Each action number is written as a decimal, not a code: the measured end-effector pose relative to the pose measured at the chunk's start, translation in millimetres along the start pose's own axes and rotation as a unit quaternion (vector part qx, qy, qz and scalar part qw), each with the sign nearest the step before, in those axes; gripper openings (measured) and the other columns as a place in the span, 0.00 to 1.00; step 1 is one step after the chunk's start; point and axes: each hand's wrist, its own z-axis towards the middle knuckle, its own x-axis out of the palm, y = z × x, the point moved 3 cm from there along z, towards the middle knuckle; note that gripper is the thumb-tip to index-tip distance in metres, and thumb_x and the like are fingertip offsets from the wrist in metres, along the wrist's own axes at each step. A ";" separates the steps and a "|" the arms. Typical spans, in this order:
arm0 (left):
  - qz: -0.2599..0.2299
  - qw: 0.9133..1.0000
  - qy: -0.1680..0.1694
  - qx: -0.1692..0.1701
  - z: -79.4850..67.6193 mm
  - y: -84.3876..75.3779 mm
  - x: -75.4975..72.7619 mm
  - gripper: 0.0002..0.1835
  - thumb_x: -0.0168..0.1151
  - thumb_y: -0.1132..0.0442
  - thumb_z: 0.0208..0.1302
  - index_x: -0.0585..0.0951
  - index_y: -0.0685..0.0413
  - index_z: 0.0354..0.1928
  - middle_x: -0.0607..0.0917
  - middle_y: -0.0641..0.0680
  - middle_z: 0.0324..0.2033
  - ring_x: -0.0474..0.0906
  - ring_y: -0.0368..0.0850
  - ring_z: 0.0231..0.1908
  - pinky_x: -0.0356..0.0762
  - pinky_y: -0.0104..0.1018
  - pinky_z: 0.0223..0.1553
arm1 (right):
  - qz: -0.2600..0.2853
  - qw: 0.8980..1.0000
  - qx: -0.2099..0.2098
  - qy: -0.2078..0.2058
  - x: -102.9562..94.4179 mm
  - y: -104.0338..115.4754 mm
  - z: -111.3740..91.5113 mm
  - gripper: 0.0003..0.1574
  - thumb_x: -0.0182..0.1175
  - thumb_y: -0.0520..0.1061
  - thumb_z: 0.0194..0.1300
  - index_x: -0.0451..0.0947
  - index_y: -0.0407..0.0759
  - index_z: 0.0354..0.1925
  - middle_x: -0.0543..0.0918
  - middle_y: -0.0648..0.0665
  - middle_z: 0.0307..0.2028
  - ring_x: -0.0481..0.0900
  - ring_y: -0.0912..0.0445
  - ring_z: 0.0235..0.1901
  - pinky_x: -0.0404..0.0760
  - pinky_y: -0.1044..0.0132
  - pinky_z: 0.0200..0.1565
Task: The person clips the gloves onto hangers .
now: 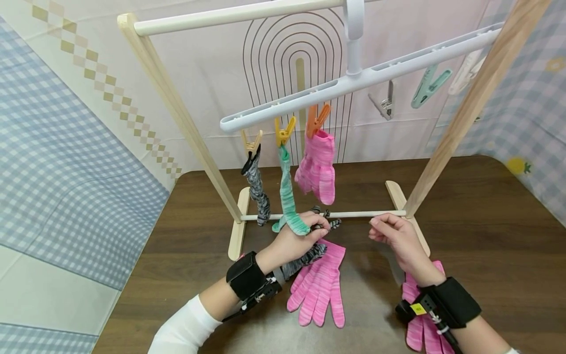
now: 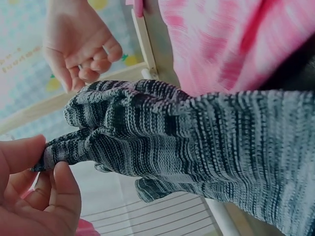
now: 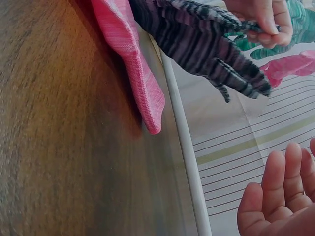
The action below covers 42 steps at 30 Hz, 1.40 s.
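Observation:
My left hand (image 1: pixel 289 246) pinches one fingertip of a black-and-grey striped knit glove (image 2: pixel 147 137). The glove's cuff hangs below the hand, and its other fingers dangle free in the left wrist view. To the right, my right hand (image 1: pixel 400 241) is raised off the table with loosely curled fingers and holds nothing. A pink glove (image 1: pixel 325 282) lies flat beneath the striped one. Another pink glove (image 1: pixel 413 324) lies partly hidden under the right wrist. Just behind the left hand hangs a green glove (image 1: pixel 287 189), its lower end overlapping the hand in the head view.
A wooden rack (image 1: pixel 177 108) stands on the brown table (image 1: pixel 367 314). From its top bar hangs a tilted white hanger (image 1: pixel 283 105). Clips hold a dark striped glove (image 1: pixel 256 187), the green one and a bunched pink glove (image 1: pixel 318 167). A metal clip (image 1: pixel 386 101) and a mint clip (image 1: pixel 429 86) hang bare.

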 end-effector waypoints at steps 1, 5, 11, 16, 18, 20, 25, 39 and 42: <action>-0.003 1.000 -0.003 0.000 -0.6 -1.0 -0.3 0.03 0.57 0.65 0.60 0.78 0.54 0.34 0.78 0.48 0.32 0.71 0.38 0.31 0.71 0.32 0.32 | -0.001 1.000 0.002 0.000 0.0 -0.3 0.0 0.10 0.52 0.36 0.63 0.76 0.47 0.28 0.79 0.54 0.23 0.78 0.62 0.25 0.78 0.73 0.31; -0.007 1.000 -0.015 0.017 -2.5 -7.1 -2.0 0.02 0.56 0.65 0.61 0.78 0.52 0.35 0.77 0.48 0.31 0.70 0.37 0.30 0.71 0.31 0.32 | -0.002 1.000 0.008 0.000 0.0 -0.9 -0.3 0.09 0.52 0.36 0.63 0.76 0.46 0.28 0.79 0.53 0.23 0.77 0.62 0.25 0.78 0.72 0.31; -0.005 0.997 -0.048 0.065 -3.4 -16.5 -4.9 0.02 0.57 0.65 0.60 0.78 0.53 0.34 0.76 0.47 0.28 0.69 0.36 0.27 0.70 0.29 0.29 | -0.012 1.000 0.019 0.006 0.3 -1.8 -0.8 0.08 0.52 0.37 0.63 0.75 0.46 0.28 0.79 0.53 0.23 0.77 0.62 0.26 0.78 0.72 0.32; -0.010 0.995 -0.065 0.072 -4.8 -22.9 -7.3 0.02 0.57 0.65 0.60 0.79 0.53 0.34 0.78 0.48 0.31 0.68 0.35 0.27 0.69 0.29 0.29 | -0.040 0.999 0.031 0.020 1.1 -3.6 -1.5 0.06 0.52 0.38 0.63 0.74 0.44 0.30 0.79 0.53 0.24 0.77 0.62 0.27 0.78 0.72 0.32; -0.011 0.995 -0.067 0.070 -5.7 -25.2 -8.3 0.03 0.57 0.65 0.60 0.79 0.52 0.34 0.79 0.48 0.33 0.69 0.35 0.28 0.70 0.29 0.30 | -0.054 0.998 0.034 0.027 1.8 -4.5 -1.8 0.04 0.53 0.39 0.63 0.74 0.42 0.31 0.79 0.53 0.24 0.77 0.62 0.27 0.78 0.71 0.33; -0.018 0.995 -0.070 0.072 -6.4 -27.5 -9.3 0.03 0.57 0.65 0.60 0.79 0.52 0.35 0.79 0.48 0.34 0.70 0.35 0.29 0.71 0.29 0.31 | -0.071 0.996 0.037 0.035 3.0 -5.6 -2.2 0.05 0.53 0.39 0.63 0.73 0.38 0.34 0.79 0.53 0.24 0.77 0.61 0.27 0.78 0.71 0.33; -0.040 0.992 -0.080 0.094 -6.7 -33.4 -11.1 0.04 0.56 0.67 0.60 0.79 0.53 0.35 0.80 0.49 0.36 0.72 0.34 0.32 0.74 0.28 0.33 | -0.118 0.990 0.042 0.056 5.7 -9.4 -2.3 0.15 0.54 0.39 0.62 0.68 0.27 0.42 0.80 0.51 0.30 0.78 0.58 0.30 0.77 0.69 0.33; -0.031 0.977 -0.082 0.196 -6.3 -49.1 -13.8 0.04 0.55 0.67 0.61 0.79 0.55 0.35 0.81 0.50 0.33 0.73 0.34 0.35 0.72 0.24 0.36 | -0.161 0.968 0.033 0.191 21.0 -20.4 -7.3 0.20 0.54 0.33 0.57 0.63 0.22 0.46 0.76 0.41 0.31 0.76 0.56 0.30 0.77 0.65 0.35; -0.037 0.973 -0.078 0.213 -6.8 -52.6 -14.1 0.04 0.55 0.68 0.61 0.79 0.56 0.36 0.81 0.51 0.33 0.72 0.35 0.33 0.72 0.24 0.33 | -0.143 0.962 0.036 0.230 25.2 -21.7 -8.3 0.20 0.52 0.34 0.60 0.62 0.20 0.46 0.75 0.45 0.26 0.76 0.56 0.28 0.78 0.64 0.35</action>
